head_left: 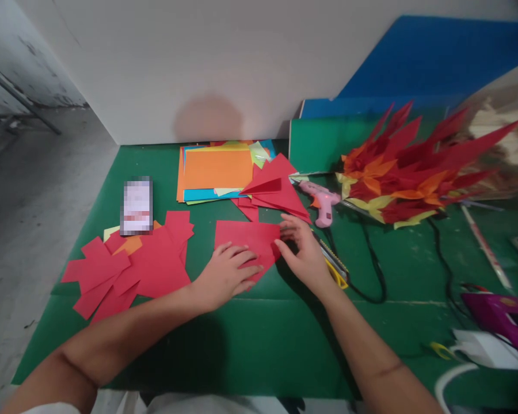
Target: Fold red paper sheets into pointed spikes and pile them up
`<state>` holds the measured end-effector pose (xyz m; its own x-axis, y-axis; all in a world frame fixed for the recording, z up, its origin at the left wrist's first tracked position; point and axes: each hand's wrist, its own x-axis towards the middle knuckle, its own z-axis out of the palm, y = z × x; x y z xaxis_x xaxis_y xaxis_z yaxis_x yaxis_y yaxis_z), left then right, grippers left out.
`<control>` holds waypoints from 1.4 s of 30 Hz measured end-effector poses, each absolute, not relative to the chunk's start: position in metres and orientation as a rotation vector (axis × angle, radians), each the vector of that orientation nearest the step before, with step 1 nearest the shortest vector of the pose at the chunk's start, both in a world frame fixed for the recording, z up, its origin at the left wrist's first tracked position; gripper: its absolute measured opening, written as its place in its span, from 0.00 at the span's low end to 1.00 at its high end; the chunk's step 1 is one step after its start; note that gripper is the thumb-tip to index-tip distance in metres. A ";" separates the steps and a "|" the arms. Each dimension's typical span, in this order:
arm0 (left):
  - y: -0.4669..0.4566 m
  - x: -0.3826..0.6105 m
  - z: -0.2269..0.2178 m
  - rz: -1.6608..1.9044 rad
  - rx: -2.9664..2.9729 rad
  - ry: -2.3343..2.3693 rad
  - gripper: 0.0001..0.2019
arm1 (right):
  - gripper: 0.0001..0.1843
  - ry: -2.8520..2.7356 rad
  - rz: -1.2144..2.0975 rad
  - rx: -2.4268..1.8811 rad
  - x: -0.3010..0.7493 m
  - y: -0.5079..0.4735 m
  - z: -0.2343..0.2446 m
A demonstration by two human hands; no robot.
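A red sheet of paper (242, 233) lies on the green table in front of me, its lower part narrowing toward a point. My left hand (227, 273) rests flat on it with the fingers spread. At the sheet's right edge is my right hand (302, 247), thumb and fingers apart and slightly curled, the thumb tip touching or just over the paper. Beyond it, folded red paper pieces (280, 190) lie beside a pink glue gun (322, 201). A yellow cutter knife (336, 270) is partly hidden behind my right wrist.
Red paper cut-outs (155, 264) are piled at left below a phone (137, 207). Coloured sheets (218, 169) are stacked at the back. A red, orange and yellow paper flame shape (406, 167) stands at right, near black cords (382, 287) and a purple object (496, 313).
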<state>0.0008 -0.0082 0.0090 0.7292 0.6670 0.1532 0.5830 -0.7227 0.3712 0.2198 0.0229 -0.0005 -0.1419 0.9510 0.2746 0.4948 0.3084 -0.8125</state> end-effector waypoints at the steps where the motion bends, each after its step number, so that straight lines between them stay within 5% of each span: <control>1: -0.008 0.001 0.009 0.380 2.638 0.983 0.13 | 0.26 -1.725 0.738 -1.307 0.219 0.023 -0.001; 12: -0.009 0.002 0.012 0.311 2.667 1.053 0.21 | 0.06 -1.908 0.443 -1.346 0.211 0.016 0.012; 25: -0.011 0.003 0.001 0.569 2.584 1.254 0.28 | 0.08 -2.263 0.272 -1.002 0.205 0.019 0.008; 30: -0.009 0.001 0.005 0.435 2.607 1.249 0.39 | 0.09 -2.307 0.257 -0.962 0.206 0.020 0.009; 42: -0.004 0.000 0.011 0.264 2.543 1.325 0.43 | 0.12 -2.414 0.291 -0.877 0.207 0.018 0.007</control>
<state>-0.0003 -0.0040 0.0115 0.5673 0.8226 0.0401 0.7752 -0.5498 0.3111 0.2075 0.0175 0.0069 -0.6365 0.6452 0.4227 0.5262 0.7639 -0.3737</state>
